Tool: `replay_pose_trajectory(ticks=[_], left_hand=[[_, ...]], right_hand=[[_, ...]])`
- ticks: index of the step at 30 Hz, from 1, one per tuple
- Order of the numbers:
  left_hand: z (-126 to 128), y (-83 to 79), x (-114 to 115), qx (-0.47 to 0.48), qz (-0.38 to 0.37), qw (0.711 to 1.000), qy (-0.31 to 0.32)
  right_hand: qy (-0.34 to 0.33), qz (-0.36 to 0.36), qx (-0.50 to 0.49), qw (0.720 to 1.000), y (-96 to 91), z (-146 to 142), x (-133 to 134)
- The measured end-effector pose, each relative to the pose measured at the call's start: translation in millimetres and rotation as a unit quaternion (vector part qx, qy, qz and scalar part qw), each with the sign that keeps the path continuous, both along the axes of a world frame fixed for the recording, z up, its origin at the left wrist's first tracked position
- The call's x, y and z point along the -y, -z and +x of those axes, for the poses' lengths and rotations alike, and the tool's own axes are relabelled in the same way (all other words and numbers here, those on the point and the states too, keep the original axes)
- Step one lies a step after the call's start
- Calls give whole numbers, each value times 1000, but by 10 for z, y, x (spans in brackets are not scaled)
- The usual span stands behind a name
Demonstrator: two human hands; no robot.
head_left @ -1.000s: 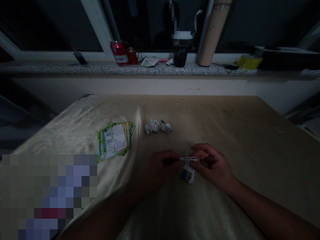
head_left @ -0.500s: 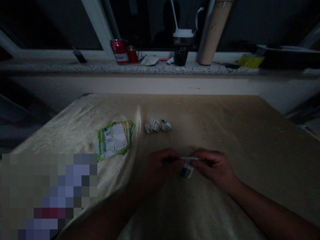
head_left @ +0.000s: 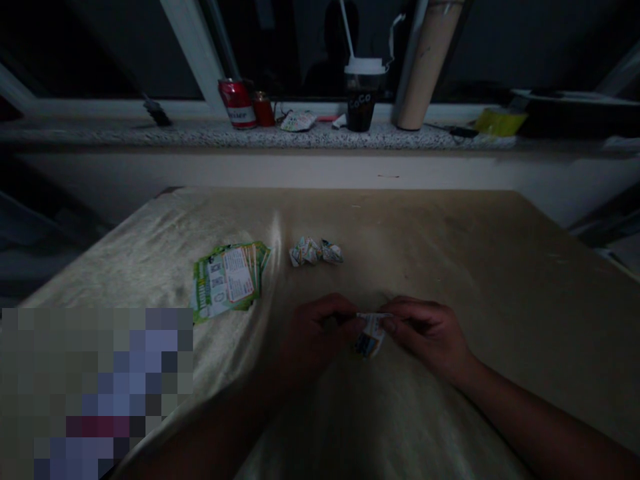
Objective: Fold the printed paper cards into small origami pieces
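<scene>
Both of my hands meet over the near middle of a tan table (head_left: pixel 475 240). My left hand (head_left: pixel 315 337) and my right hand (head_left: pixel 430 333) each pinch one side of a small folded printed paper piece (head_left: pixel 370 333), held between their fingertips just above the tabletop. Beyond them lie two or three small folded paper pieces (head_left: pixel 316 252) in a cluster. To the left of that cluster sits a fanned stack of green printed cards (head_left: pixel 227 280).
A stone window ledge (head_left: pixel 200 137) runs along the back with a red can (head_left: pixel 239 103), a dark lidded cup with a straw (head_left: pixel 361 93), a cardboard tube (head_left: pixel 425 67) and yellow packaging (head_left: pixel 500 122). A blurred patch covers the lower left.
Both hands shifted slightly left and drew closer together around the paper piece, which now hangs less far below the fingers. Nothing else on the table moved.
</scene>
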State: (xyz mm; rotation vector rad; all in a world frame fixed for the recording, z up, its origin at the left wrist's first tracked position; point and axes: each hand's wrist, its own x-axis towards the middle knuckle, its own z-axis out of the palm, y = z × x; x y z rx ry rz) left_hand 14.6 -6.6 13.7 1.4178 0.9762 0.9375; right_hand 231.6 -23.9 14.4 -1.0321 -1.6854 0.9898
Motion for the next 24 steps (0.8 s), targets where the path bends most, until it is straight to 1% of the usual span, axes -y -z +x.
replay_pose_trajectory(ticks=[7,16,24], left_hand=[[9,-30,-8,5,13,1000,-1],[-5,43,-7,7,13,1000,-6],[-10,23,-8,14,20,1000,-6]], right_hand=[[7,25,-1,1000,-17,-18,-9],[2,18,9,1000,-15,-17,-6],[-8,-1,16,1000,-5,-15,-4]])
